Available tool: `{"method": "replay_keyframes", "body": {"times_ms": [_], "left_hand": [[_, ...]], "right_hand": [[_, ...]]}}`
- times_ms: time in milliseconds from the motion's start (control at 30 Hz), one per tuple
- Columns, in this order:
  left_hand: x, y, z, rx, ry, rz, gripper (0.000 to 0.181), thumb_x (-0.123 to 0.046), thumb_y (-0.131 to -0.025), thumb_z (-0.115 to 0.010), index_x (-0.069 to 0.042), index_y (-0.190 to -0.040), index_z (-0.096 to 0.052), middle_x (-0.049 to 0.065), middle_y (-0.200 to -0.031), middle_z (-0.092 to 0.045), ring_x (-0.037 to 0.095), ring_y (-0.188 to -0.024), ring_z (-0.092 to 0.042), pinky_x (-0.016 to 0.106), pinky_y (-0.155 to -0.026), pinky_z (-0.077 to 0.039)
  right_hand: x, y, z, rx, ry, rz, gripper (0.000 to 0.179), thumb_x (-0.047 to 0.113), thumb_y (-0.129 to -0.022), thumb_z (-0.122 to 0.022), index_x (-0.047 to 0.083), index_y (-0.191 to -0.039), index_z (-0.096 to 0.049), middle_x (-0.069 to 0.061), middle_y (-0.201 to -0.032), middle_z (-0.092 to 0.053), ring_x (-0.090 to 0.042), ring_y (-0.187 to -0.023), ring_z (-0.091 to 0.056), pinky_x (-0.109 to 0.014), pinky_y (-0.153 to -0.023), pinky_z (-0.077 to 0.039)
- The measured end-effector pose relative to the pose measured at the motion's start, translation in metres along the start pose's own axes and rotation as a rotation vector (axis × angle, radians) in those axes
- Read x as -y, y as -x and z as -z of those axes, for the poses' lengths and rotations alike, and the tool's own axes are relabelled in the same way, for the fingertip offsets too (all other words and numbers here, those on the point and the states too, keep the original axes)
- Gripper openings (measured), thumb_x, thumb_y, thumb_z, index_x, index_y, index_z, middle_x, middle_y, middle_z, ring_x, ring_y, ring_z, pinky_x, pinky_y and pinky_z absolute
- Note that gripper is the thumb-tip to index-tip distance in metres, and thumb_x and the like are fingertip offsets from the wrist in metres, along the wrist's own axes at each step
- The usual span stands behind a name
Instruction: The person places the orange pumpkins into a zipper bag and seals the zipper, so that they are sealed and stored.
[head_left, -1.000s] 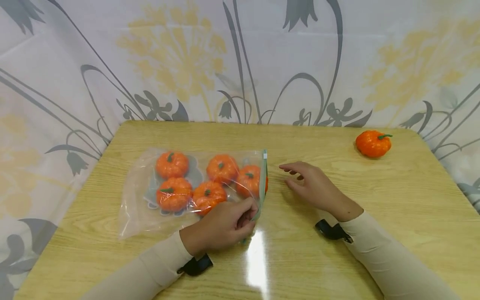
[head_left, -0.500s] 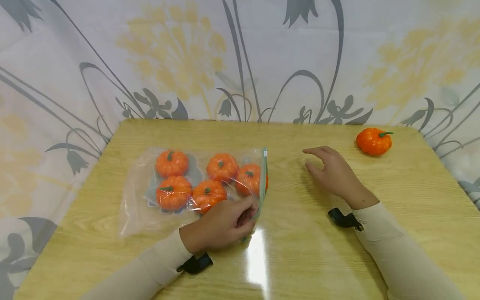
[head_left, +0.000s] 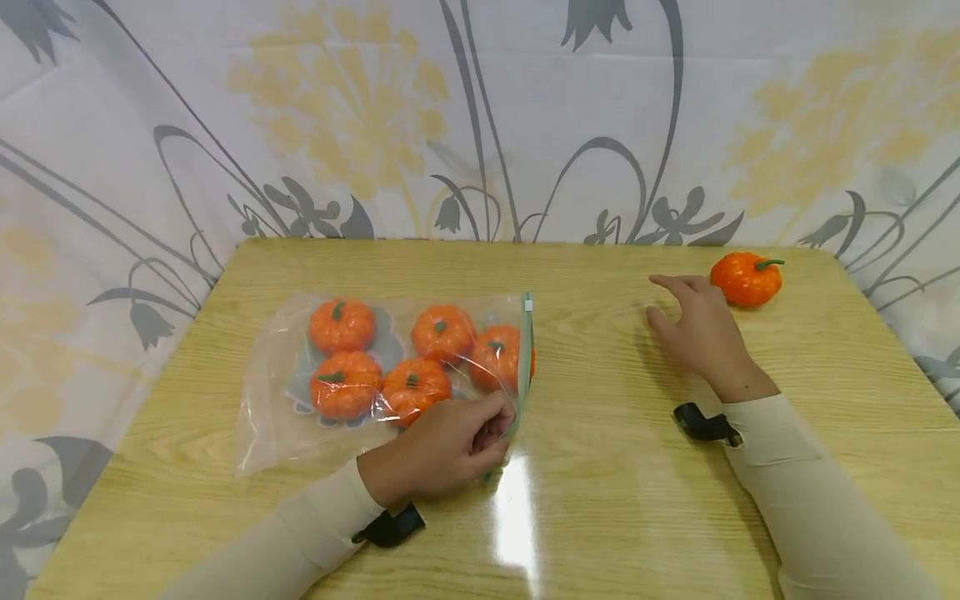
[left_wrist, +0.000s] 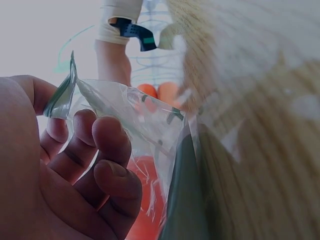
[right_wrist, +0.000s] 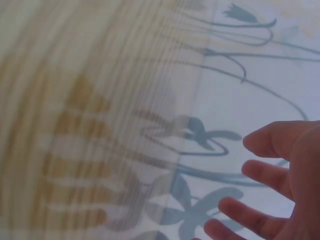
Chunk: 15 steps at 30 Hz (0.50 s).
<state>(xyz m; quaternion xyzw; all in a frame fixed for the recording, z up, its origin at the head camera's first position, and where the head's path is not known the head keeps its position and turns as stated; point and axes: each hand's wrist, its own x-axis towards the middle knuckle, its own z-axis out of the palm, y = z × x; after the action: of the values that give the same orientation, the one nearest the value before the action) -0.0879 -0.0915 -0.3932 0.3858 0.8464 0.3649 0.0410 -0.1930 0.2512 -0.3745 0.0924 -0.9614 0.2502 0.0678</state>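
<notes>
A clear zip bag (head_left: 270,417) lies flat on the table with several small orange pumpkins (head_left: 342,327) inside. Its green zip edge (head_left: 525,350) faces right, with a white slider at the far end. My left hand (head_left: 442,446) pinches the near corner of that edge; in the left wrist view the zip strip (left_wrist: 64,95) stands between thumb and fingers, and the mouth gapes. My right hand (head_left: 701,329) hovers over the table with fingers spread, holding nothing. Just beyond it sits a single pumpkin (head_left: 746,280) with a green stem, outside the bag.
The wood-grain table (head_left: 615,517) ends at a flower-patterned curtain (head_left: 525,125) along the back and sides. Black straps (head_left: 392,527) with small devices sit at both wrists. A bright reflection lies on the tabletop near the middle front.
My right hand has moved away from the bag, to the right and farther back, toward the lone pumpkin. The left hand and the bag have stayed in place.
</notes>
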Motion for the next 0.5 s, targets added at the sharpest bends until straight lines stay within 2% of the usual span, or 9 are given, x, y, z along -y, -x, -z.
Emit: {"method": "replay_keyframes", "body": {"times_ms": [233,400,500], "left_hand": [[0.000,0.000,0.000,0.014,0.002,0.007,0.012,-0.013,-0.092,-0.059,-0.017,-0.093,-0.047,-0.009,-0.071,-0.045,-0.002,-0.061,-0.041,0.014,-0.056,-0.036],[0.000,-0.001,0.001,0.002,-0.006,-0.002,0.013,-0.013,-0.092,-0.059,-0.017,-0.093,-0.047,-0.009,-0.071,-0.045,-0.001,-0.060,-0.040,0.014,-0.055,-0.036],[0.000,-0.001,0.001,0.008,-0.002,0.000,0.013,-0.014,-0.092,-0.060,-0.017,-0.093,-0.047,-0.009,-0.071,-0.045,-0.002,-0.061,-0.040,0.014,-0.055,-0.036]], "right_hand": [[-0.013,-0.002,0.007,-0.005,0.022,-0.064,0.051,0.016,-0.096,-0.058,-0.003,-0.143,-0.048,-0.040,-0.137,-0.044,-0.061,-0.127,-0.035,-0.069,-0.106,-0.028],[-0.021,-0.005,0.013,-0.030,0.035,-0.092,0.054,0.018,-0.097,-0.056,-0.002,-0.146,-0.044,-0.042,-0.138,-0.041,-0.060,-0.128,-0.034,-0.070,-0.104,-0.028],[-0.026,-0.006,0.014,-0.042,0.040,-0.124,0.055,0.020,-0.098,-0.054,-0.003,-0.146,-0.042,-0.040,-0.135,-0.044,-0.058,-0.128,-0.035,-0.069,-0.102,-0.031]]}}
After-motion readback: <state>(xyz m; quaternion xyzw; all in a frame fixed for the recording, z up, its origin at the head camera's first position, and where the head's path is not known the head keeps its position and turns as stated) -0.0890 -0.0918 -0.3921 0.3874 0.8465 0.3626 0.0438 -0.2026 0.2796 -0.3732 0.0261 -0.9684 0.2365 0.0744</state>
